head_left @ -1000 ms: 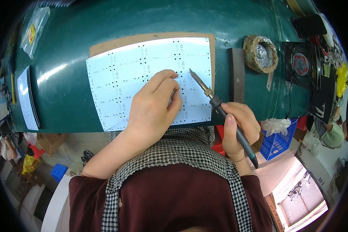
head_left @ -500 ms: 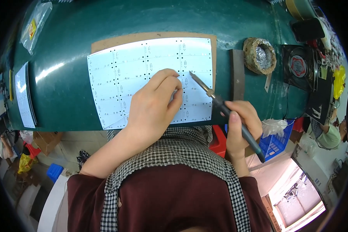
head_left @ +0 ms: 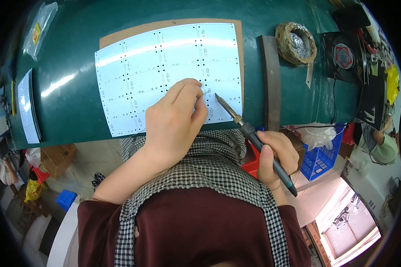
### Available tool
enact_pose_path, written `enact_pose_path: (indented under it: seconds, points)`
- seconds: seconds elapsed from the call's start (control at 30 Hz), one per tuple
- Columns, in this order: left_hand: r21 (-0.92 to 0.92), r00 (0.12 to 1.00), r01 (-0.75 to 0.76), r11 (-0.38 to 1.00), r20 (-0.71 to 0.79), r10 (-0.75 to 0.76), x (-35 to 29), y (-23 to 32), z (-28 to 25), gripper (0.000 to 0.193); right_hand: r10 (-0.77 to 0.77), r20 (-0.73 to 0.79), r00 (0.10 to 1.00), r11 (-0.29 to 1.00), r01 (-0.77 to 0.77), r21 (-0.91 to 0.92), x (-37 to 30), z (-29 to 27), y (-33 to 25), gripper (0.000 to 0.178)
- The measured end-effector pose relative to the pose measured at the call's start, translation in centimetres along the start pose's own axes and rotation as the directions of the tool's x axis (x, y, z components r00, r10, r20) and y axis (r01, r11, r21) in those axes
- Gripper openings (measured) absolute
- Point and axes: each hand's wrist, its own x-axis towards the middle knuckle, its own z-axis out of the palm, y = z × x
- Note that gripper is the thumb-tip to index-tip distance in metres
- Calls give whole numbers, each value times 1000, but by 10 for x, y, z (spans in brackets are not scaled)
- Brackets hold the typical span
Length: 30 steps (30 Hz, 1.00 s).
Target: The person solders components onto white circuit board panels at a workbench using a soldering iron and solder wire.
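A white panel (head_left: 178, 53) of printed circuit boards, marked into a grid with small holes, lies on a brown backing board (head_left: 238, 44). My left hand (head_left: 176, 115) rests over its lower middle, thumb and fingertips pinched together on what looks like a thin wire; most of it is hidden by the hand. With my right hand (head_left: 276, 155) I grip a soldering iron (head_left: 254, 135) by its dark handle. Its metal tip points up and left at the panel's right column, close to my left fingertips. I cannot tell whether the tip touches the panel.
Right of the panel are a dark bar (head_left: 271, 84), a foil-lined round holder (head_left: 296, 42) and a black fan (head_left: 343, 55). At left lie a stack of white panels (head_left: 29, 109) and a plastic bag (head_left: 40, 31). A blue crate (head_left: 321, 155) stands below the table; another person (head_left: 381, 147) sits far right.
The panel and the things at the right appear higher in the view. Against the panel, my left hand and the iron's tip have moved nearer to me, down the right column.
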Motion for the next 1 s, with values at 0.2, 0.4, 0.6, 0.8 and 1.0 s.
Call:
enact_pose_path:
  seconds: [0.2, 0.4, 0.6, 0.8, 1.0]
  points:
    - [5, 1000, 1, 1000, -5, -1, 1, 2, 1, 11, 37, 21, 999, 999, -37, 9, 4, 3, -1, 17]
    - [7, 1000, -22, 1000, -13, 22, 0, 1, 2, 9, 29, 26, 999, 999, -29, 29, 5, 5, -1, 17]
    - [23, 996, 34, 999, 76, -36, -1, 5, -4, 7, 15, 50, 999, 1000, -16, 22, -1, 1, -3, 17]
    - [-40, 993, -1, 999, 121, 6, -13, 8, -11, 8, 9, -69, 998, 1000, -7, 18, -12, -2, -4, 15]
    - [-62, 994, -47, 997, 98, 53, -21, 6, -7, 12, -33, -27, 999, 999, 33, 14, -18, -4, -5, 15]
